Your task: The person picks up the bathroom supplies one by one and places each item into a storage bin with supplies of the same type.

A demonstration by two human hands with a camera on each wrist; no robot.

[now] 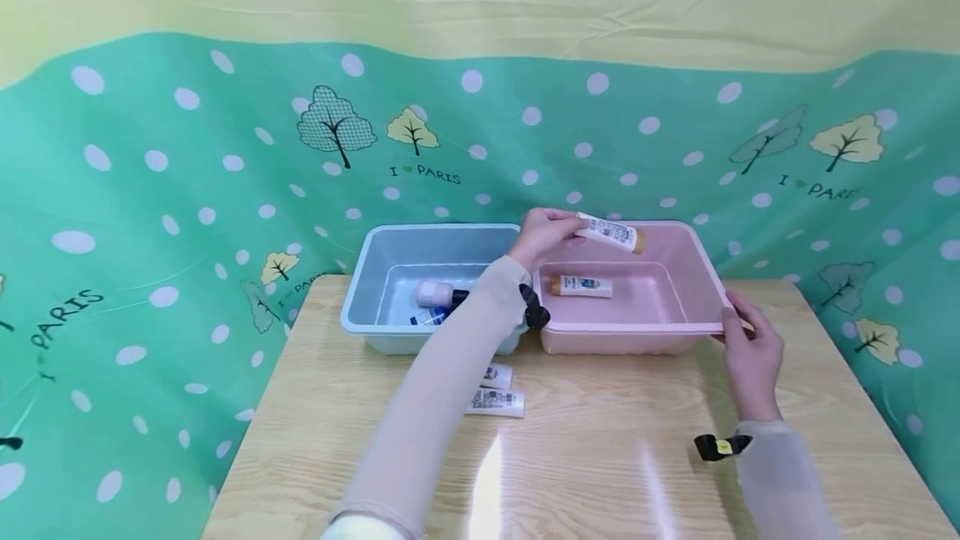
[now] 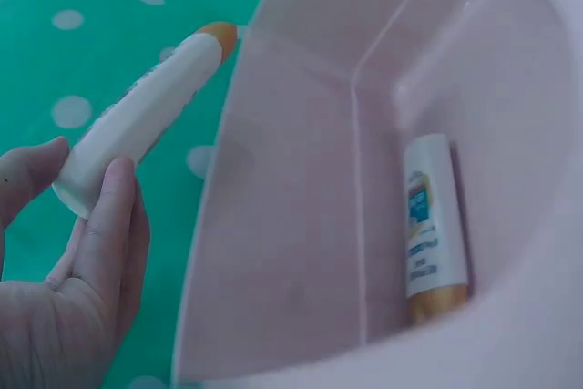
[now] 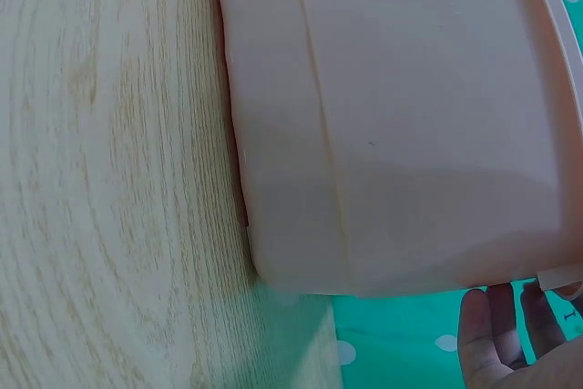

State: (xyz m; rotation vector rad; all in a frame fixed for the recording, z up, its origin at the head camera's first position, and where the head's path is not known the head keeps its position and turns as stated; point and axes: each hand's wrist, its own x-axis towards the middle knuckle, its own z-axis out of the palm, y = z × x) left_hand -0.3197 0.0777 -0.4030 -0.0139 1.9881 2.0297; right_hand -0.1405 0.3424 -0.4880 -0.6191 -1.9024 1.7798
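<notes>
White, probably light, squeezable and slightly slick, the tube (image 1: 606, 232) our left hand (image 1: 551, 233) pinches over the pink bin (image 1: 645, 300), near its far wall, seems best held by the end opposite its orange cap (image 1: 640, 242), while our right hand (image 1: 752, 357) grips the bin's near corner.

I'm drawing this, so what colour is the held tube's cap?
Orange-brown; the cap shows best in the left wrist view.
</notes>
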